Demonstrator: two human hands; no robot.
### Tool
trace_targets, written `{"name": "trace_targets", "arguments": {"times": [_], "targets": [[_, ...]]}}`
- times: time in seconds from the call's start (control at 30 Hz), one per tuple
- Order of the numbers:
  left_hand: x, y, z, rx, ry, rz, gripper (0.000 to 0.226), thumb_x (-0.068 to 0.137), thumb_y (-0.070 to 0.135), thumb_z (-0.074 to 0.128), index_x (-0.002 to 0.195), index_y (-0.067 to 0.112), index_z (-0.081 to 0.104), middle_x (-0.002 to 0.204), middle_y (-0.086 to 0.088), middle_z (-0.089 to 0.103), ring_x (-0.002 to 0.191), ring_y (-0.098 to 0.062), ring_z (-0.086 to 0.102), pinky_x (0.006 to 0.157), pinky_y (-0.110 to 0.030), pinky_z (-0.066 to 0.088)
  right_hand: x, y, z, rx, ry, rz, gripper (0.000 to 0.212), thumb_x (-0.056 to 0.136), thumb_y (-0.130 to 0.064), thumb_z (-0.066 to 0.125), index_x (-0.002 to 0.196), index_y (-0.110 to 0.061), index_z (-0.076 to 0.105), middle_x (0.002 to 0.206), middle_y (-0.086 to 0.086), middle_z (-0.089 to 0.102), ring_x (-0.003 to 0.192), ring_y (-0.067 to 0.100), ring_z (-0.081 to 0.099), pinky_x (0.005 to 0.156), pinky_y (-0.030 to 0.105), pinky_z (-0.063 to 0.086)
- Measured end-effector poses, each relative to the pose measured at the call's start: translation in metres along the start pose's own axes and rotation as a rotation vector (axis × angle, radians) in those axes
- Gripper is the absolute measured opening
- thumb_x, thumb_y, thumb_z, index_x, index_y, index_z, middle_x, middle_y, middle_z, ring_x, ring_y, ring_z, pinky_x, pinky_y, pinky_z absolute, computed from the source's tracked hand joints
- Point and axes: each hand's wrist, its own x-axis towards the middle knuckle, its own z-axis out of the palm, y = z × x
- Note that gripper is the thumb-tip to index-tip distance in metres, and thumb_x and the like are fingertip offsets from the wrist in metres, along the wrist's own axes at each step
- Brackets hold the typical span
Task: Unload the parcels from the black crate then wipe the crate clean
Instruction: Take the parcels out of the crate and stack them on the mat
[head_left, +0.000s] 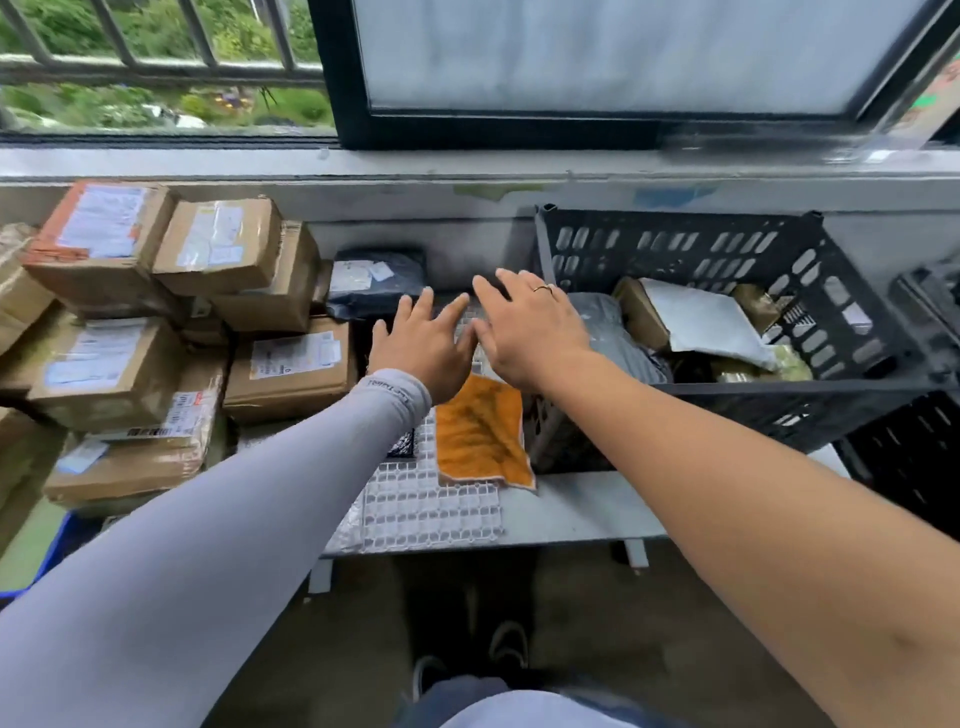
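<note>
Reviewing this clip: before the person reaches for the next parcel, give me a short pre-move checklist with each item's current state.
1. Left hand free: ok, fingers spread, holding nothing.
2. Right hand free: ok, fingers straight, holding nothing.
3. Black crate emptied: not ok, a grey bag, a white mailer and brown packets still lie inside.
4. Orange cloth at hand for wiping: ok, it lies on the shelf just left of the crate.
5. Room for more parcels: cannot tell, stacked cardboard boxes fill the left side.
6. Crate steady on the shelf: cannot tell.
</note>
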Motion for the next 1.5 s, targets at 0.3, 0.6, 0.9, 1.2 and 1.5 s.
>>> {"name": "trace_targets", "arguments": {"times": [0.3,0.6,0.9,1.2,1.5], "targets": [[0.012,0.069,0.0,-0.004,0.056,0.112,0.059,0.106,0.059,0.031,0.162,0.039,0.024,0.172,-0.005,0.017,0.158,-0.03,0.012,0.125,-0.058,0.016,-0.018,0.096,-0.005,-0.017,0.022,0.109,0.06,0.107,-0.045,0.036,0.161,-0.021,0.028,0.165,0.011,0.032,0.152,0.031,0.027,0.122,0.049,0.028],[0.049,0.21,0.037,0.089,-0.028,0.22,0.066,0.105,0.056,0.037,0.164,0.035,0.016,0.173,-0.004,0.014,0.159,-0.03,0.009,0.125,-0.058,0.014,-0.021,0.245,0.002,-0.015,-0.157,0.123,0.063,0.101,-0.057,0.04,0.154,-0.025,0.032,0.158,0.006,0.039,0.145,0.033,0.038,0.111,0.052,0.042],[0.098,0.313,0.108,0.287,-0.288,0.192,0.083,0.1,0.063,0.049,0.165,0.032,0.008,0.174,-0.003,0.006,0.16,-0.029,0.003,0.126,-0.061,0.009,-0.032,0.383,0.03,-0.07,-0.392,0.148,0.089,0.098,-0.06,0.054,0.165,-0.028,0.005,0.172,0.005,0.007,0.156,0.032,0.017,0.117,0.055,0.035],[0.129,0.343,0.154,0.467,-0.425,0.158,0.086,0.104,0.051,0.05,0.165,0.03,-0.008,0.173,-0.001,-0.011,0.159,-0.028,-0.01,0.126,-0.061,0.0,-0.017,0.416,0.067,0.016,-0.55,0.126,0.098,0.097,-0.057,0.058,0.163,-0.035,-0.011,0.173,-0.001,-0.009,0.158,0.034,-0.001,0.122,0.061,0.024],[0.131,0.339,0.167,0.402,-0.362,0.136,0.068,0.11,0.026,0.028,0.164,0.03,-0.012,0.173,0.0,-0.01,0.16,-0.026,-0.007,0.125,-0.059,-0.002,-0.01,0.41,0.071,0.093,-0.54,0.113,0.09,0.102,-0.028,0.051,0.161,-0.039,-0.016,0.171,0.001,-0.017,0.158,0.034,-0.007,0.122,0.062,0.023]]}}
